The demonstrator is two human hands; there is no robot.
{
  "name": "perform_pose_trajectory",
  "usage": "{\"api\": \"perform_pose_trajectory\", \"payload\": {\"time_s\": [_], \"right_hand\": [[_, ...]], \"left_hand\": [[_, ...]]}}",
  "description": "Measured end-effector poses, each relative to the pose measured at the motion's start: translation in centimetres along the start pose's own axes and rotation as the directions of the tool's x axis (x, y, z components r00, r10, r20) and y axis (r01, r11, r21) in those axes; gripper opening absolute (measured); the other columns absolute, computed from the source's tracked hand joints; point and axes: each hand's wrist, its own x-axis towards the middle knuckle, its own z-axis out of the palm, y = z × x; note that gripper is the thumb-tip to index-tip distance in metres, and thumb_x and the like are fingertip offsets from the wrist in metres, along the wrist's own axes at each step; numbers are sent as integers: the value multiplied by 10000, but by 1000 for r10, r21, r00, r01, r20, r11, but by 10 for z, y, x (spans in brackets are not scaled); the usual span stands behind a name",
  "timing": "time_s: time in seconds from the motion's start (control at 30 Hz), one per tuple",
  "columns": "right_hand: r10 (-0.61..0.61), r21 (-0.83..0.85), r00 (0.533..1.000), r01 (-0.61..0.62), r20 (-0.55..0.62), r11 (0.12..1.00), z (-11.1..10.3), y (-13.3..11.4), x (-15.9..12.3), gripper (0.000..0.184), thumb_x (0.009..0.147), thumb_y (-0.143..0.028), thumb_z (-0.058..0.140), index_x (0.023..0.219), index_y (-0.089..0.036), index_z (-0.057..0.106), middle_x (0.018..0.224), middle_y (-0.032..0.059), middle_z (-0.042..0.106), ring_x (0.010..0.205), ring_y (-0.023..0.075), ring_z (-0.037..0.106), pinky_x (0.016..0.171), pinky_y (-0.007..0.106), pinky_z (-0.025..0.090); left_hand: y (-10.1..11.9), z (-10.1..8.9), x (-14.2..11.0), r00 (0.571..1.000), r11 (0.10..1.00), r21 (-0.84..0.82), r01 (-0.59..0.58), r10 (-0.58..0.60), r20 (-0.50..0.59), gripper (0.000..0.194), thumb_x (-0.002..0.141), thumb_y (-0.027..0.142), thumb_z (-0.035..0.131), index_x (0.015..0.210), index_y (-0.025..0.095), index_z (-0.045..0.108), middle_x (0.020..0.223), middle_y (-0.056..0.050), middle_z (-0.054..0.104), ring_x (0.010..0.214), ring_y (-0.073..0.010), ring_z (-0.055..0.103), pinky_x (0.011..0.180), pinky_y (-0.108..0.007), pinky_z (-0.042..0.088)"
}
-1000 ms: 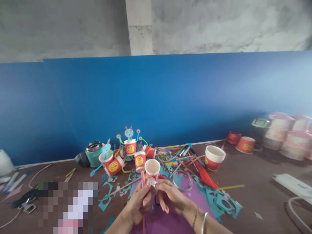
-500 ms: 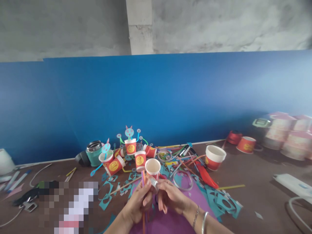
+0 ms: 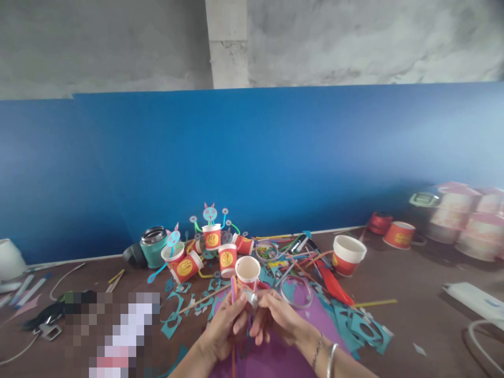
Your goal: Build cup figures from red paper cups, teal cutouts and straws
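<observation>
My left hand (image 3: 223,326) is closed around a pair of drinking straws (image 3: 233,286), one purple and one orange, which stand upright. A small, shiny, clear roll of tape (image 3: 251,297) sits at its fingertips. My right hand (image 3: 280,316) is pinched against the roll's right side; whether a strip of tape lies between its fingers is too small to make out. Just beyond my hands stands a red and white paper cup (image 3: 248,269), its mouth tilted toward me. Purple paper (image 3: 305,328) lies beneath my hands.
Paper cups with blue cat-faced figures (image 3: 210,213) crowd the back left beside a teal flask (image 3: 153,247). Blue paper scraps (image 3: 366,328), a wire coil (image 3: 296,292) and loose straws litter the table. Stacked cups (image 3: 346,254) stand right; a white power strip (image 3: 474,302) lies farther right.
My right hand's fingers have shifted slightly at the tape roll, the lower ones curling in. The roll has turned a little. The straws stay in my left hand.
</observation>
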Motion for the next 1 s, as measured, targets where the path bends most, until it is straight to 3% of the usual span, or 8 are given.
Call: {"api": "perform_pose_trajectory", "payload": {"time_s": [0.1, 0.3, 0.47, 0.7, 1.0], "right_hand": [[10, -1, 1000, -10, 2, 1000, 0, 0, 0, 307, 653, -360, 438, 803, -119, 557, 504, 73, 681, 347, 156, 598, 316, 164, 312], [7, 21, 1000, -8, 1, 1000, 2, 0, -1, 323, 673, -384, 463, 858, -133, 547, 454, 41, 661, 322, 157, 580, 304, 164, 311], [13, 109, 997, -22, 81, 994, -2, 0, -2, 431, 683, -414, 411, 944, -101, 550, 547, 98, 701, 383, 178, 622, 335, 185, 347], [-9, 86, 999, 6, 36, 996, -2, 2, 0, 315, 681, -430, 485, 786, -139, 540, 498, 78, 683, 337, 157, 591, 305, 171, 334], [-22, 55, 1000, 21, 12, 998, 0, 3, 1, 308, 708, -401, 484, 788, -114, 565, 481, 68, 667, 329, 155, 586, 308, 163, 316]], "left_hand": [[-1, 1, 0, 997, 997, 9, -71, 71, 0, 346, 780, 497, 641, 764, 179, 505, 317, 129, 344, 309, -78, 414, 462, -219, 342], [2, 15, -1, 983, 990, -52, -134, 139, 118, 327, 780, 465, 657, 771, 178, 502, 319, 126, 353, 320, -104, 471, 501, -263, 417], [7, 19, -4, 995, 994, -56, -90, 92, 46, 359, 747, 507, 673, 800, 187, 519, 313, 121, 353, 331, -138, 508, 486, -277, 430], [7, 16, -4, 997, 997, -6, -79, 79, 2, 403, 710, 543, 690, 774, 177, 533, 306, 123, 336, 323, -120, 476, 486, -259, 404], [4, 12, -3, 995, 996, -2, -93, 93, 45, 377, 746, 514, 674, 777, 177, 508, 324, 125, 351, 324, -97, 447, 489, -246, 377]]}}
